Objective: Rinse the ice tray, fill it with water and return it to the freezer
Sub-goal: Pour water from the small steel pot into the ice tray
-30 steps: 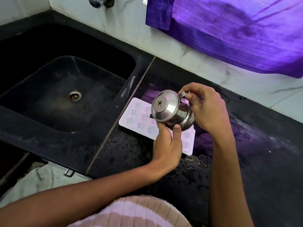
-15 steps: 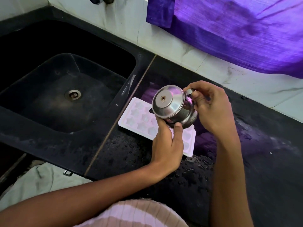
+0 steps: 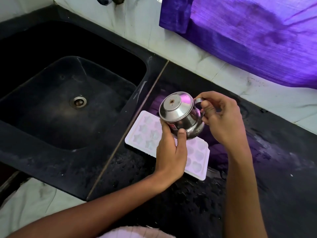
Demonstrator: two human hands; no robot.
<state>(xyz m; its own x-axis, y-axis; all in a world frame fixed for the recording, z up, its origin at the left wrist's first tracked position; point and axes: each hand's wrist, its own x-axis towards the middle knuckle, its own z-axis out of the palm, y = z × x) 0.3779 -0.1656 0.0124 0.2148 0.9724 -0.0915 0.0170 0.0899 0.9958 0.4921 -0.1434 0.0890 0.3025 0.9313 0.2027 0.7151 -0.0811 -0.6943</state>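
- Far left: black sink (image 3: 42, 117), basin looks empty, drain in middle. Tap base only just in view at top edge, no water seen running.
- Just right of the sink rim, on the wet black bench (image 3: 188, 212): ice tray (image 3: 147, 134), white/pale plastic, lying flat w/ long side angled toward lower right. Star-shaped cells at its left end, rounder cells at its right end. Middle of tray hidden by the hand & pot.
- Can't tell if any cells hold water yet; they look pale & glossy, nothing more.
- Left hand (image 3: 171, 150) comes up from below, over the tray's middle, fingers & thumb wrapped on the underside/belly of a small steel pot (image 3: 180, 115). Closed on it, supporting.
- Pot is held above the tray, not touching it, tipped w/ lidded top facing left & up toward camera. Spout not visible, so pour can't be confirmed.
- Right hand (image 3: 221, 121) grips the pot's handle at upper right, fingers curled round it.
- Far right/top: purple cloth (image 3: 248, 35) hanging over the tiled wall, casting purple glare on the bench.
- Progress, my read: droplets around the tray suggest rinse is prob. done; fill step looks in hand, using the pot. Left: finish filling all cells, carry level to freezer (not in view).
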